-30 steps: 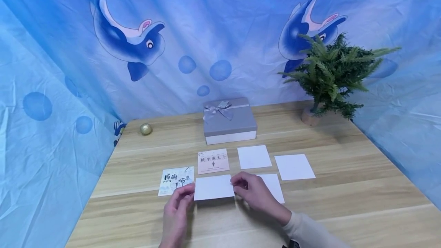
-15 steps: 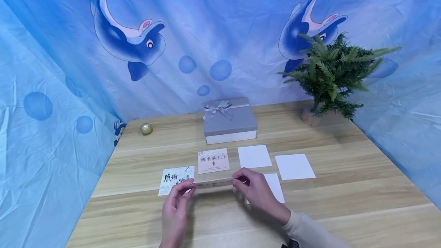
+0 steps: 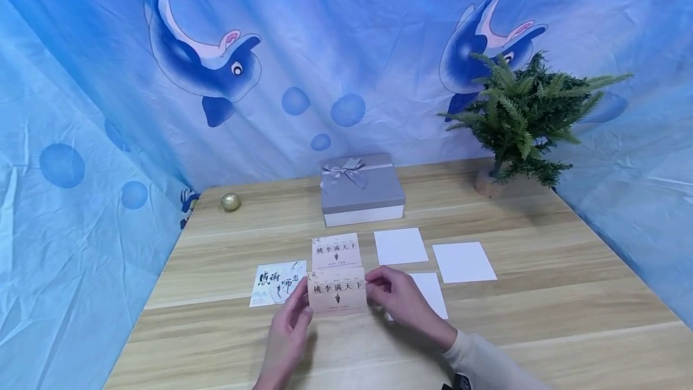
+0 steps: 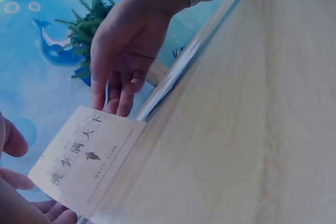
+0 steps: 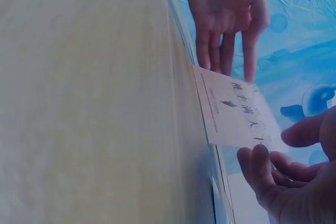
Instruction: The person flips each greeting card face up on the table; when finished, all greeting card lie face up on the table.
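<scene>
In the head view a pink printed card (image 3: 338,291), its dark characters facing up, is held a little above the table between both hands. My left hand (image 3: 289,327) holds its left edge and my right hand (image 3: 402,300) pinches its right edge. A matching pink card (image 3: 335,248) lies flat just behind it, its lower part partly hidden. Left of the hands is a pale card with black brush writing (image 3: 276,283). One white card (image 3: 431,294) lies partly behind the right hand. The wrist views show the printed card (image 4: 86,161) spanning the two hands.
Two more blank white cards, one behind (image 3: 401,245) and one to the right (image 3: 464,262), lie on the wooden table (image 3: 541,318). A grey gift box with a bow (image 3: 363,188), a gold ball (image 3: 230,201) and a small artificial pine tree (image 3: 522,113) stand farther back.
The held card has turned over, from its blank white side through edge-on to its printed pink side. My left hand has shifted slightly right; the cards lying on the table have not moved.
</scene>
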`<state>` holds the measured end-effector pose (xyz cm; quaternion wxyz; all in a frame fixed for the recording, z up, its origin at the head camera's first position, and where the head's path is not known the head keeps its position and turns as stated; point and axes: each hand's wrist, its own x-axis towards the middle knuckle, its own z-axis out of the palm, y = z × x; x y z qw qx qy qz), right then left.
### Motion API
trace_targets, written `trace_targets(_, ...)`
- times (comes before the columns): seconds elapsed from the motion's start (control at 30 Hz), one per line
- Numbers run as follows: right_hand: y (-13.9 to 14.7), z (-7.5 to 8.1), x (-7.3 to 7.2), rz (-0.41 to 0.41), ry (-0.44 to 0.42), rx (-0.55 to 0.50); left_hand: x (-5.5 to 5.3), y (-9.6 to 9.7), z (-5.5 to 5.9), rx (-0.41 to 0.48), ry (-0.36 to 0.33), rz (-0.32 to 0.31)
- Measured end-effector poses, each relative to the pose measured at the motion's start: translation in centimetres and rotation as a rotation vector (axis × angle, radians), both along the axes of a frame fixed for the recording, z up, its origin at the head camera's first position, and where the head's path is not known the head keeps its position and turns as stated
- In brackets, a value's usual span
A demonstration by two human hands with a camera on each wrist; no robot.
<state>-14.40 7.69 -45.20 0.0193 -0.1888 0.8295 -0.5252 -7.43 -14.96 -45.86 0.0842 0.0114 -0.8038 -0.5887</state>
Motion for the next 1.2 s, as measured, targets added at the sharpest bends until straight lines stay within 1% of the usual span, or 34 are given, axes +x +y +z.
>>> trace_targets(0.07, 0.0, 0.1, 0.1, 0.01, -0.01, 0.007, 0.0, -0.1, -0.3, -0.042, 0.002, -0.012)
trace_targets(0.13, 0.1, 0.2, 0.1, 0.016, -0.013, 0.026, 0.0, -0.1, -0.4, -0.059, -0.001, -0.009)
trace_targets(0.27, 0.3, 0.4, 0.4, 0.036, -0.013, 0.076, 0.0, 0.0, -0.6, -0.058, -0.037, 0.013)
trace_targets(0.37, 0.5, 0.5, 0.6, 0.063, -0.022, 0.092, 0.0, 0.2, -0.5, -0.055, -0.059, 0.027)
trace_targets(0.43, 0.6, 0.5, 0.8, 0.086, -0.048, 0.079, 0.1, 0.3, -0.5, -0.068, -0.058, 0.028)
trace_targets(0.5, 0.6, 0.4, 0.9, 0.105, -0.054, 0.08, 0.2, 0.4, -0.4, -0.086, -0.055, 0.028)
trace_targets(0.67, 0.6, 0.0, 1.1, 0.155, -0.023, 0.112, 0.6, 0.5, -0.2, -0.136, -0.082, 0.019)
trace_targets(0.73, 0.6, -0.1, 1.2, 0.173, -0.024, 0.115, 0.7, 0.6, -0.1, -0.154, -0.092, 0.018)
trace_targets(0.83, 0.6, -0.2, 1.4, 0.197, -0.022, 0.128, 1.0, 0.8, -0.1, -0.197, -0.081, 0.011)
trace_targets(0.93, 0.6, -0.1, 1.5, 0.217, 0.002, 0.152, 1.3, 1.0, 0.0, -0.21, -0.068, 0.005)
trace_targets(1.0, 0.6, -0.1, 1.6, 0.227, 0.013, 0.16, 1.5, 1.1, 0.2, -0.203, -0.07, 0.0)
trace_targets(1.2, 0.5, -0.1, 1.5, 0.238, 0.012, 0.149, 1.8, 1.3, 0.2, -0.188, -0.078, -0.005)
